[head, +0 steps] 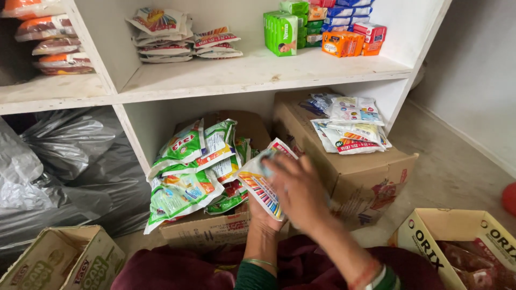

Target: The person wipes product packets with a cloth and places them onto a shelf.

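I see a white packet with coloured stripes point(262, 185) held up between both hands, tilted, just in front of the lower shelf opening. My left hand point(264, 212) is underneath it, fingers clamped on its lower edge from behind. My right hand point(298, 188) lies across its front face, fingers spread and pressed on the packet (slightly blurred, so I cannot tell how tightly the thumb grips). The two hands are together on the same packet.

Just left of the hands, a heap of green and white pouches point(188, 172) leans out of an open cardboard carton point(207, 232) that sits right below the left wrist. To the right of the hands stands a closed brown box point(355, 180), and on top of it, beyond the right hand, lies a small stack of flat sachets point(352, 129).

Further out, above the hands, a white shelf point(258, 72) carries more packets, green boxes point(282, 32) and orange boxes point(344, 43). Far left of the hands are black plastic bags point(70, 161) and a carton point(64, 263); near the right elbow another open carton point(462, 241) holds dark red packs.
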